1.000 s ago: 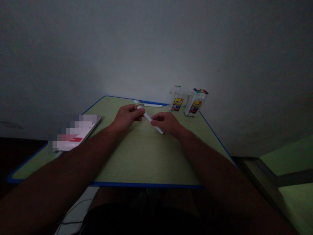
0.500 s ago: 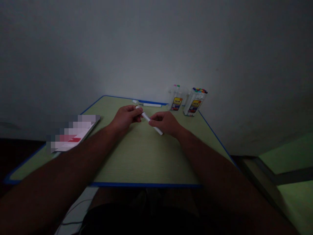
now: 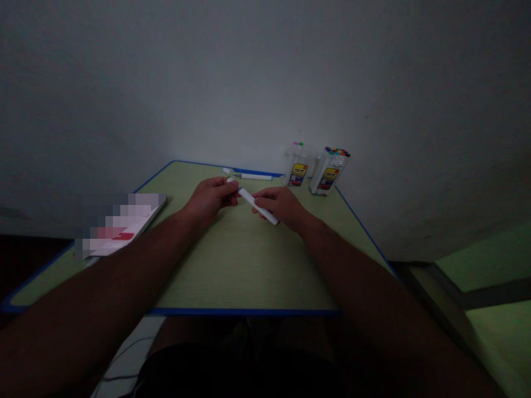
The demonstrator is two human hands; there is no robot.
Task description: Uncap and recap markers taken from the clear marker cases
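Head: hands point(image 3: 211, 198) point(image 3: 285, 207) pinched around marker point(image 3: 248, 197)

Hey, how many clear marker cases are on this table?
2. The emptier case stands near the back of the table; the fuller case stands just right of it. No others show.

A slim white marker point(image 3: 248, 197) is held aslant between the left hand point(image 3: 211, 197) and the right hand point(image 3: 283, 205), its farther end turned leftward.
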